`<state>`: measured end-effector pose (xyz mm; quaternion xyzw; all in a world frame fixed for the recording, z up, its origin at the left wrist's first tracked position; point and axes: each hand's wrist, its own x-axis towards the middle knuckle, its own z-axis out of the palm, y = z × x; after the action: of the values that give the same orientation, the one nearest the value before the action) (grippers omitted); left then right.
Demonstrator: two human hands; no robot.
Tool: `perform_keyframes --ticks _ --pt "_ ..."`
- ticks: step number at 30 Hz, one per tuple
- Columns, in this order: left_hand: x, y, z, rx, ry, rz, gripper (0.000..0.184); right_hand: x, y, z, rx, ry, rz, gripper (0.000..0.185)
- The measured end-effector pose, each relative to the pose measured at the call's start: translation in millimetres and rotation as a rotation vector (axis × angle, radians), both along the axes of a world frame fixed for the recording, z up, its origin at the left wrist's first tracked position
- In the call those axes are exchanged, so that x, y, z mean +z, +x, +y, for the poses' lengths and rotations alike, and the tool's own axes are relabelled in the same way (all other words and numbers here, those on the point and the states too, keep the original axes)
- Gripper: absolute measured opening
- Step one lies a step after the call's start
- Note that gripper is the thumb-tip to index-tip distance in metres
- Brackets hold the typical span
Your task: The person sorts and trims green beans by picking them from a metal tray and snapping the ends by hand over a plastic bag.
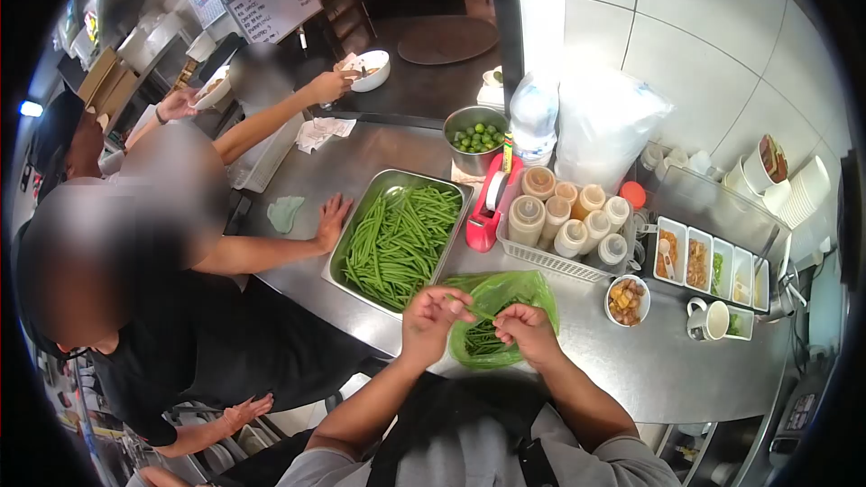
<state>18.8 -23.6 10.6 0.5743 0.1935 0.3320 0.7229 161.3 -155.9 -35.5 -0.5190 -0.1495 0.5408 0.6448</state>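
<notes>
My left hand (pixel 431 326) and my right hand (pixel 532 335) are both closed in a pinch, holding a green bean (pixel 481 313) stretched between them. Directly below is an open green plastic bag (pixel 542 293) with bean pieces (pixel 484 340) in it. Left of the bag, a rectangular steel pan (pixel 335 268) is heaped with long whole green beans (pixel 403 239). My left hand is close to the pan's near right corner.
A co-worker's hand (pixel 334 222) rests on the steel counter (pixel 298 257) beside the pan. Behind the bag stand a red tape dispenser (pixel 483 227), a basket of squeeze bottles (pixel 555 257) and a pot of green citrus fruit (pixel 469 162). A food bowl (pixel 627 300) and mug (pixel 708 319) sit right.
</notes>
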Motion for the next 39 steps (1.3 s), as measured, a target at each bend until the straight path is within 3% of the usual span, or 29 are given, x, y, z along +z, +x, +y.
perform_keyframes --ticks 1,3,4,6,7,9,12,15,21,22,25,29,35,37,39 --pt "-1 -1 -4 0.002 0.002 0.001 0.012 -7 0 2 0.002 0.002 0.001 0.008" --pt "0 0 -13 -0.111 0.596 0.090 0.017 -25 -2 2 -0.023 -0.047 -0.378 0.007" --pt "3 1 -17 -0.101 0.599 0.093 0.017 -30 -3 0 -0.013 -0.041 -0.377 0.007" --pt "12 0 -25 -0.245 0.742 0.092 0.022 -33 -5 -1 -0.011 -0.049 -0.699 0.007" --pt "11 -2 -23 -0.235 0.746 0.096 0.022 -31 -4 1 -0.002 -0.041 -0.700 0.007" --pt "7 -8 -16 -0.178 0.752 0.128 0.024 -20 -4 -3 0.049 -0.117 -1.078 0.013" --pt "15 -22 23 0.105 1.026 0.247 0.027 -9 -2 -5 -0.001 -0.112 -1.230 0.025" --pt "22 -32 77 0.351 1.117 0.401 0.020 -16 0 -6 0.120 -0.172 -1.307 0.036" --pt "-15 -49 130 0.222 0.914 0.580 0.029 -16 -4 2 0.365 -0.211 -1.611 0.037" --pt "-19 -49 120 0.164 0.788 0.586 0.028 -19 -4 2 0.346 -0.179 -1.626 0.028" --pt "-27 -42 86 -0.005 0.515 0.625 0.021 -40 -3 1 0.400 -0.167 -1.550 0.024" --pt "-28 -30 46 -0.153 0.518 0.543 0.021 -40 -4 0 0.370 -0.167 -1.607 0.018" --pt "-22 -24 19 -0.240 0.495 0.500 0.024 -20 2 -5 0.217 -0.115 -1.324 0.018" --pt "-16 -16 12 -0.158 0.832 0.386 0.025 0 5 -7 0.217 -0.147 -1.109 0.021" --pt "-8 -9 5 -0.179 0.869 0.399 0.026 5 6 -10 0.193 -0.062 -1.125 0.021"
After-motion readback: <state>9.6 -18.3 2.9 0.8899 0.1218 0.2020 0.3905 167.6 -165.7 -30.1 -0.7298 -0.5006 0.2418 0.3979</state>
